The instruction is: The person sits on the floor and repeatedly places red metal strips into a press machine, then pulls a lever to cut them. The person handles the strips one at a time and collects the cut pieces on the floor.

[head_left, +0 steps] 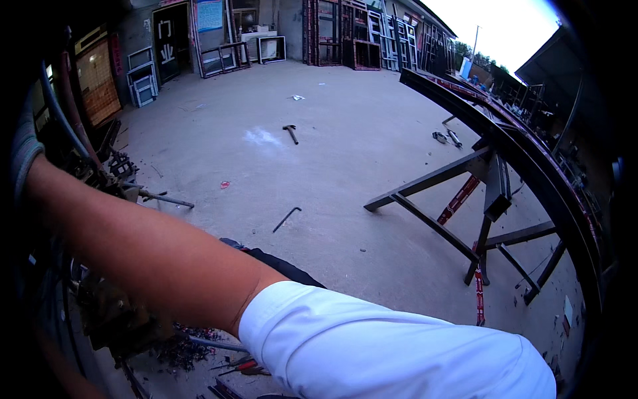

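My right arm, in a white short sleeve [345,332], reaches across to the far left of the head view. My right hand, in a grey-green knit glove [28,149], sits at the dark left rim. Only its cuff and part of the back show; the fingers are hidden, and I cannot make out what they touch. Close by stands a dark machine [113,306] with hoses, one a blue hose [60,113]. A dim strip at the lower left may be my left forearm [63,369]; my left hand is out of sight.
A hammer [290,133] and a bent rod [286,219] lie on the concrete floor [212,159]. At right, long dark metal profiles [518,146] rest on a steel trestle [425,179]. Metal shavings [176,352] and red-handled tools [246,366] lie below. Window frames [226,58] lean against the far wall.
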The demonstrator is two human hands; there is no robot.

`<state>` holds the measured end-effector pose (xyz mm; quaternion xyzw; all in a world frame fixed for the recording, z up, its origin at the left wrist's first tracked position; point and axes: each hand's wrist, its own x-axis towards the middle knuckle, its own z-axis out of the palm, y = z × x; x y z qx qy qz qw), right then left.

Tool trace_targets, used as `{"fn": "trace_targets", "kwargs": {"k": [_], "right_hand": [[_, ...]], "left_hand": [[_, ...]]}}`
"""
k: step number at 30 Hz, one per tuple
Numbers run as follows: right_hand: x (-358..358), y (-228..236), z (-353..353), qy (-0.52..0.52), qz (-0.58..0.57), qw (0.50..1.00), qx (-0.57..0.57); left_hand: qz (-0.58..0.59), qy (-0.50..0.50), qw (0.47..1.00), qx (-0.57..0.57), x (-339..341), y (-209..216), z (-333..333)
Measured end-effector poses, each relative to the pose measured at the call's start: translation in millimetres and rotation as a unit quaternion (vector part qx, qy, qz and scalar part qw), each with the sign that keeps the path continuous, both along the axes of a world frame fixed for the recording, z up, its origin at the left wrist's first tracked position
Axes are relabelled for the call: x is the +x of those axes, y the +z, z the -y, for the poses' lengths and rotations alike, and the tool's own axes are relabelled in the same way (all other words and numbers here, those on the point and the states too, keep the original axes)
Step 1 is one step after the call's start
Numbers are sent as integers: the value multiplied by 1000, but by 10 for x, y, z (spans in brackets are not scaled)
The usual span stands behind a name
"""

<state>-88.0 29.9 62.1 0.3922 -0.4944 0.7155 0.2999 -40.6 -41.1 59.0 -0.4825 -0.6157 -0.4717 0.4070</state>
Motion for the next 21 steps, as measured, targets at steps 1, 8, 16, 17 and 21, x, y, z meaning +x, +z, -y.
{"fn": "trace_targets", "kwargs": {"k": [1, 8, 16, 17, 21], "right_hand": [[3, -59, -56, -11, 3, 1000, -5], [92, -157, -219, -45, 5, 999, -8], [725, -446, -720, -114, 63, 991, -4], [836, -306, -831, -135, 60, 989, 19], [936, -225, -982, -139, 47, 989, -1]], "left_hand": [[-4, -21, 1000, -1, -7, -17, -193], [-23, -73, 997, 26, -2, -70, -296], [-129, 63, 988, 50, 402, -440, 81], [-163, 126, 970, 126, 434, -379, -179], [-38, 61, 993, 91, 711, -196, -336]]}}
